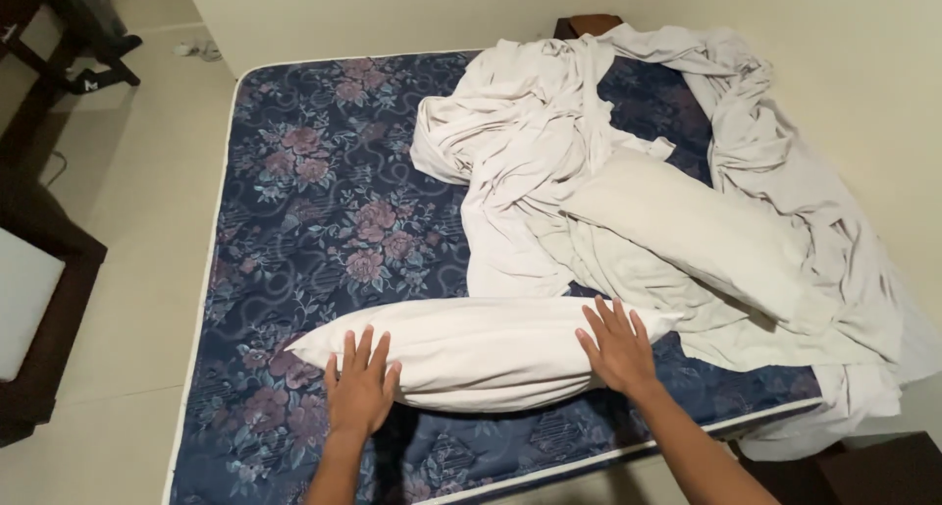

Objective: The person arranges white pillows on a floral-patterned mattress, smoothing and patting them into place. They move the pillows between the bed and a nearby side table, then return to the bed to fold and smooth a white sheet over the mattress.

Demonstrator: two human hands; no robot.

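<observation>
White pillow (471, 353) under both flat, open hands, left (360, 387) and right (618, 348); crumpled sheet (530, 142) and second pillow (697, 235) beyond on floral mattress (294, 220).

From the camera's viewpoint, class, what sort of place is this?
Most likely a bedroom. A bare navy floral mattress fills the view, with crumpled white sheets heaped on it. Both hands, left and right, rest flat on a white pillow.

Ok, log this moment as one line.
left hand: flat on pillow | right hand: flat on pillow | sheet: bunched on mattress
</observation>
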